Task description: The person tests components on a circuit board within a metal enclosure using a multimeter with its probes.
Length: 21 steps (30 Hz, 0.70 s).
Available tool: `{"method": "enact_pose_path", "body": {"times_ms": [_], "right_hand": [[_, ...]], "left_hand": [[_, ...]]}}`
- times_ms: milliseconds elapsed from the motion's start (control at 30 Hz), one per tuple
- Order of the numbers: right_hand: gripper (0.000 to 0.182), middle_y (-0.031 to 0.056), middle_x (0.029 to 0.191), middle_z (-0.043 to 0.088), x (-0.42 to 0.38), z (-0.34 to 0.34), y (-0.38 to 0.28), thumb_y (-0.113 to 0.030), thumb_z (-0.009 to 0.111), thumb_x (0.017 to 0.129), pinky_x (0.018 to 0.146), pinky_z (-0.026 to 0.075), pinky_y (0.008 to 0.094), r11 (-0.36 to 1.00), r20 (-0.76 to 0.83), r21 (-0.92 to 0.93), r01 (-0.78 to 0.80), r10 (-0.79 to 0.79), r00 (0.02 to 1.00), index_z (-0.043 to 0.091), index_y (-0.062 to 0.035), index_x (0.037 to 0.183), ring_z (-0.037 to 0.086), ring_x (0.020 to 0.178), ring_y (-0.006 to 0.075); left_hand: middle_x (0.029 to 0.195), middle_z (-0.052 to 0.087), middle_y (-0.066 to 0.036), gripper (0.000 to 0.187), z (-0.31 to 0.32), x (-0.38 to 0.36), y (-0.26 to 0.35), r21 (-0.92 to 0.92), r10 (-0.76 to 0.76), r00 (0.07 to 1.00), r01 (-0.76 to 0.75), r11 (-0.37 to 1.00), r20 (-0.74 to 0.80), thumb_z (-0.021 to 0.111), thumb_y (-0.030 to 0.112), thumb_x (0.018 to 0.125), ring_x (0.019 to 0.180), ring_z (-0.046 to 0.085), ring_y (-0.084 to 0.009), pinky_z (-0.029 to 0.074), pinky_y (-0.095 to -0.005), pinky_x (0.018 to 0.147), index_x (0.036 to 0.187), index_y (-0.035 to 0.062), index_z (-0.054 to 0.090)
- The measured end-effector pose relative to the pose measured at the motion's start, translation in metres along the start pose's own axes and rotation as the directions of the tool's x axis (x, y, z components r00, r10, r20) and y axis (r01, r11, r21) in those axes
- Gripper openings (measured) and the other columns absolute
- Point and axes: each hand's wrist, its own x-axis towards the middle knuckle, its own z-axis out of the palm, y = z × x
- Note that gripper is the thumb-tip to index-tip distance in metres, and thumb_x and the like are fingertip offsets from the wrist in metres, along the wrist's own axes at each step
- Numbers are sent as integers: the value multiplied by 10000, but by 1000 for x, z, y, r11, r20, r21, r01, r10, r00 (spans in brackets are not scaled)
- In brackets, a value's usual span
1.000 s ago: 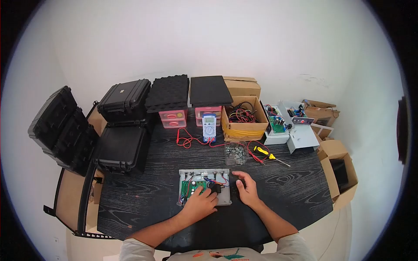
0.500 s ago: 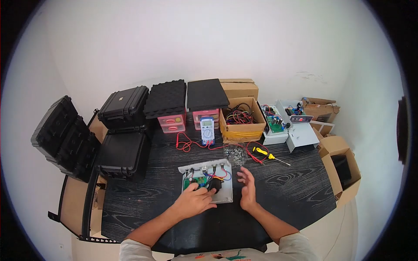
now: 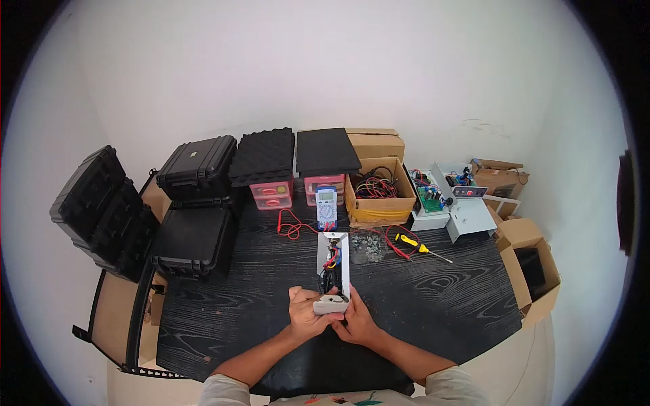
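Note:
A light grey metal enclosure is turned end-on to me and raised off the table. Inside it are black parts and red, yellow and blue wires. My left hand grips its near left end, fingers closed around the edge. At the near right corner, my right hand holds the same enclosure from the side and below. Some fingertips of both hands are hidden behind it. Just beyond its far end stands a blue and white multimeter with red leads.
Small screws lie in a bag beside a yellow and black screwdriver. A cardboard box of cables, pink drawers and opened electronics units line the back. Black cases stand left; an open carton is at right.
The enclosure was lying flat and wide-side on; now it is turned and lifted. My right hand, open and apart before, has come in to hold it. My left hand has left the inner parts.

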Motion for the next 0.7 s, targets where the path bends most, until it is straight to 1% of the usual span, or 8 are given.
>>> {"method": "enact_pose_path", "body": {"times_ms": [33, 100, 200, 300, 400, 500, 600, 700], "right_hand": [[906, 409, 1582, 350, -1, 1, 1, -146, 791, 936, 1142, 473, 585, 1000, -1, 22, -11, 11, 1000, 248, -14, 1650, 499, 1411, 567], [874, 397, 1585, 355, -2, 6, 7, -133, 779, 946, 1137, 483, 578, 997, -4, 68, -35, 35, 999, 264, -26, 1643, 503, 1411, 561], [858, 384, 1596, 352, -2, 10, 9, -131, 779, 948, 1139, 487, 572, 995, 13, 74, -71, 70, 997, 274, -22, 1634, 499, 1421, 550], [769, 404, 1551, 373, 0, 10, 12, -204, 776, 970, 1070, 541, 514, 1000, 15, 10, -28, 28, 1000, 364, 83, 1552, 582, 1316, 545], [826, 390, 1563, 360, 2, 8, 10, -174, 778, 973, 1060, 554, 514, 1000, 33, 8, -30, 29, 999, 299, 38, 1612, 589, 1314, 530], [888, 380, 1582, 342, 1, 8, 11, -150, 781, 969, 1061, 558, 508, 1000, 24, -1, -13, 13, 1000, 241, -40, 1666, 587, 1329, 518], [927, 373, 1577, 358, -3, 14, 16, -155, 786, 965, 1067, 553, 521, 998, 37, 52, -42, 40, 999, 213, -121, 1693, 571, 1352, 520], [969, 367, 1570, 380, -5, 14, 19, -158, 797, 956, 1082, 540, 534, 999, 37, 39, -17, 16, 999, 186, -162, 1708, 555, 1369, 531]], "left_hand": [[941, 755, 16, 417, 1, -3, -3, 11, -1, 1000, 1, 1000, 2, 939, 454, 748, 816, 632, -161, 388, -381, 810, 954, 103, 847], [931, 748, 18, 408, 3, -6, -8, 11, -5, 1000, 5, 1000, -1, 939, 442, 749, 815, 630, -164, 390, -381, 812, 954, 102, 845], [918, 742, 19, 396, 6, -11, -15, 4, -29, 999, 29, 1000, -17, 938, 427, 752, 811, 623, -167, 393, -381, 814, 957, 102, 845], [911, 740, 21, 406, 7, -16, -19, 0, -61, 998, 61, 998, -12, 934, 427, 756, 816, 616, -171, 397, -380, 817, 968, 92, 845], [906, 740, 24, 434, 7, -20, -22, -12, -73, 997, 73, 997, -13, 929, 434, 762, 828, 610, -174, 403, -380, 821, 990, 73, 847], [905, 743, 25, 463, 9, -26, -26, -19, -93, 996, 93, 995, -5, 925, 442, 765, 846, 604, -177, 409, -381, 826, 1007, 55, 846], [908, 753, 18, 482, 10, -31, -27, -17, -120, 993, 120, 993, -1, 924, 455, 761, 858, 596, -182, 414, -383, 828, 1008, 49, 845], [919, 762, 8, 477, 9, -30, -26, -3, -120, 993, 120, 993, -4, 936, 450, 754, 865, 587, -188, 417, -386, 828, 996, 50, 844]]}}
